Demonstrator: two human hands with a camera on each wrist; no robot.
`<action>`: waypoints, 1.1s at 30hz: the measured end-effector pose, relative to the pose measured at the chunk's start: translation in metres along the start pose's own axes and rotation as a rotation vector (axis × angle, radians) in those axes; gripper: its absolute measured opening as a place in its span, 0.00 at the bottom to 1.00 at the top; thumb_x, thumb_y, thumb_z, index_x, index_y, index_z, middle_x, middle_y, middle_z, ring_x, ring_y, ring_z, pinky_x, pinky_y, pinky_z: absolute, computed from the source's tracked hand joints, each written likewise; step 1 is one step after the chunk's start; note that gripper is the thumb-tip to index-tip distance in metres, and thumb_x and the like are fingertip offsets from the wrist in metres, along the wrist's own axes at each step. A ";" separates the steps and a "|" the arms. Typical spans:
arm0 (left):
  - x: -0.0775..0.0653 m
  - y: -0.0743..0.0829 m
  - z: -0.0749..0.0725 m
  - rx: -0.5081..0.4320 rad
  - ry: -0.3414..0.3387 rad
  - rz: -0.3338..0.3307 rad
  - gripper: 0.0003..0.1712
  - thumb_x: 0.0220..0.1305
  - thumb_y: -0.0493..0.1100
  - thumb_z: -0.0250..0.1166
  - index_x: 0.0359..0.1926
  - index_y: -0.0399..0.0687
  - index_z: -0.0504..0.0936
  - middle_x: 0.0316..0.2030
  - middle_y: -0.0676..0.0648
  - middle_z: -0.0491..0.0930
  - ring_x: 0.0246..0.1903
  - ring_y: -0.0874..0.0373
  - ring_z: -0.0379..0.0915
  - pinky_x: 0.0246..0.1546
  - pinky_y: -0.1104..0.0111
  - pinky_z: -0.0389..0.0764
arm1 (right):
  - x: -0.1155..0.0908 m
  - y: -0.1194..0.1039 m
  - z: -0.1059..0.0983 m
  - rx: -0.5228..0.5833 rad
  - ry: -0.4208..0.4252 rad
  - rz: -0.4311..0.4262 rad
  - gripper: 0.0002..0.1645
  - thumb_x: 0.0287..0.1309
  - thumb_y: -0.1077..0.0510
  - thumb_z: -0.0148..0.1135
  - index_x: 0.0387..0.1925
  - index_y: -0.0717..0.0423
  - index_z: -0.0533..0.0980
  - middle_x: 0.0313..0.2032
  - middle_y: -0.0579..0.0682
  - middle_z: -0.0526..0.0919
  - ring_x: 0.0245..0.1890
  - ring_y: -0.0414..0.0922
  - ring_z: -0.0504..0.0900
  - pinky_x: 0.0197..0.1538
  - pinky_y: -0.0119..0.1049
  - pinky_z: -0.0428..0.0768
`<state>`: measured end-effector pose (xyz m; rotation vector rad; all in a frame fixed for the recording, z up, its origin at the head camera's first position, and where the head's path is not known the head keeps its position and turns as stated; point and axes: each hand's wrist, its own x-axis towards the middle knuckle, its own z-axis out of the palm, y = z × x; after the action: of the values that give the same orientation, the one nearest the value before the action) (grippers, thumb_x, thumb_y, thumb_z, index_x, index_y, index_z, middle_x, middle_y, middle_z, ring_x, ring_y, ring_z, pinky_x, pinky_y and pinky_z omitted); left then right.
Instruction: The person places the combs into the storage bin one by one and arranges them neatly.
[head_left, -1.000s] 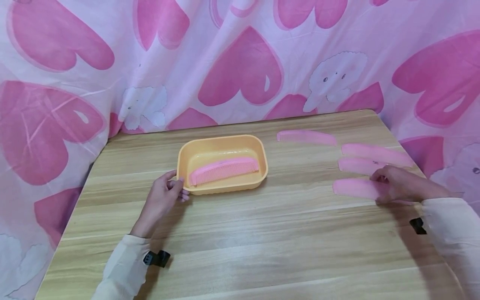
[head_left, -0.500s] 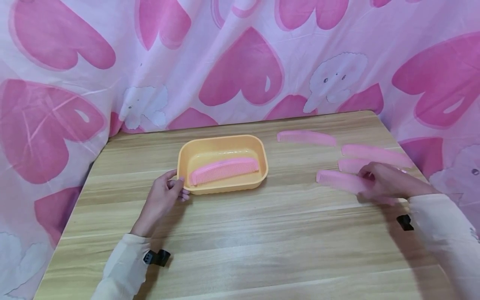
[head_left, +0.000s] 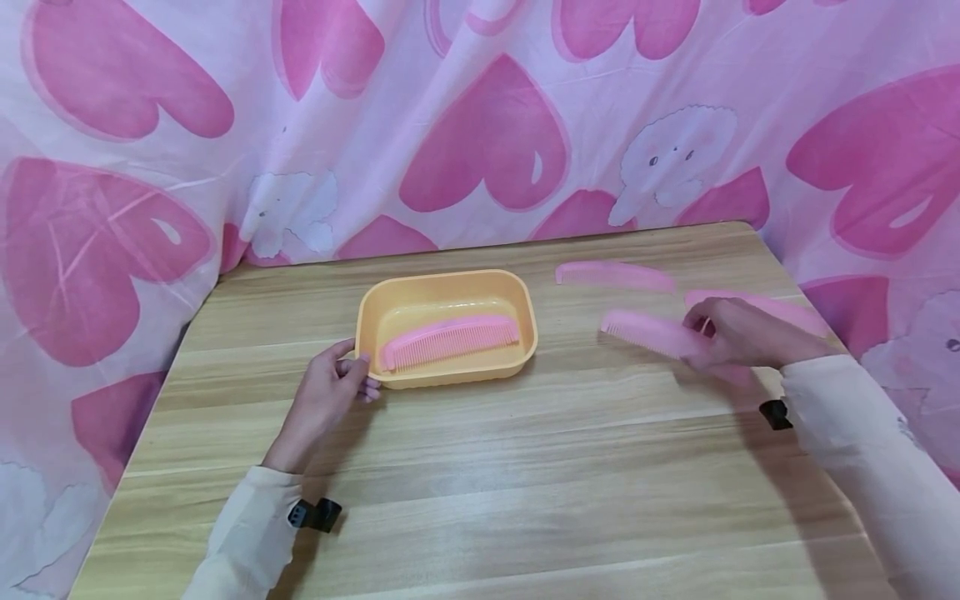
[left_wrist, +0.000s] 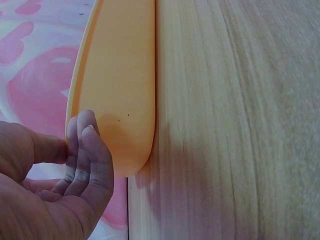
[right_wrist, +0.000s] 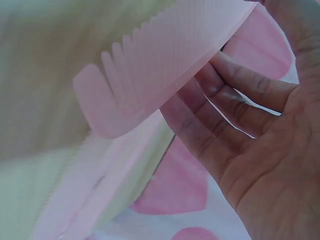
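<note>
My left hand [head_left: 318, 404] grips the near left corner of an orange-yellow plastic box [head_left: 457, 377]. In the left wrist view its thumb and bent fingers [left_wrist: 95, 165] pinch the box's rim. A pink comb [head_left: 452, 340] lies inside the box, teeth toward me. To the right, my right hand [head_left: 750, 333] pinches another pink comb [head_left: 645, 329] by its spine, tilted above the table with its toothed end pointing left. The right wrist view shows this held comb [right_wrist: 150, 70] close up. Below it lies a further pink comb [right_wrist: 95, 185], hidden behind the hand in the head view.
One pink comb [head_left: 615, 275] lies at the back, right of the box. Another comb [head_left: 787, 311] rests near the table's right edge, partly behind my right hand. A pink heart-patterned cloth [head_left: 480, 133] hangs behind the wooden table [head_left: 465, 500].
My right hand has lifted the nearest comb off the table and carried it left and away from me, tilting it. My left hand has stayed on the box.
</note>
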<state>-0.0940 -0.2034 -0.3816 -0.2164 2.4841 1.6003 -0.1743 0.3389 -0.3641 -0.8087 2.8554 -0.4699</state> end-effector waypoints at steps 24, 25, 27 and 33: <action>0.000 0.002 -0.001 0.008 -0.010 0.006 0.29 0.80 0.40 0.50 0.74 0.31 0.59 0.37 0.34 0.83 0.29 0.57 0.82 0.34 0.69 0.87 | 0.098 -0.084 -0.023 0.065 -0.056 -0.087 0.25 0.41 0.54 0.79 0.41 0.63 0.82 0.34 0.50 0.84 0.34 0.45 0.81 0.39 0.40 0.83; 0.000 0.002 -0.001 0.011 -0.008 0.004 0.29 0.80 0.40 0.50 0.74 0.31 0.59 0.37 0.34 0.83 0.29 0.57 0.82 0.34 0.69 0.87 | 0.103 -0.088 -0.022 0.064 -0.056 -0.100 0.25 0.41 0.54 0.79 0.41 0.63 0.82 0.34 0.50 0.84 0.33 0.44 0.81 0.38 0.39 0.82; 0.000 0.002 -0.001 0.012 -0.007 0.001 0.29 0.80 0.40 0.50 0.75 0.31 0.58 0.37 0.34 0.83 0.30 0.57 0.82 0.34 0.69 0.87 | 0.111 -0.097 -0.022 0.061 -0.055 -0.135 0.23 0.42 0.54 0.78 0.40 0.62 0.83 0.33 0.49 0.84 0.32 0.44 0.81 0.37 0.39 0.82; 0.000 0.001 0.000 0.001 -0.005 0.003 0.29 0.80 0.40 0.50 0.74 0.30 0.58 0.36 0.34 0.83 0.29 0.56 0.82 0.34 0.68 0.87 | 0.132 -0.124 -0.020 0.040 -0.069 -0.196 0.23 0.42 0.52 0.78 0.39 0.60 0.82 0.32 0.48 0.83 0.31 0.44 0.80 0.37 0.38 0.81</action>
<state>-0.0941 -0.2033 -0.3805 -0.2081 2.4833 1.5986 -0.2297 0.1740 -0.3102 -1.0813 2.7078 -0.5093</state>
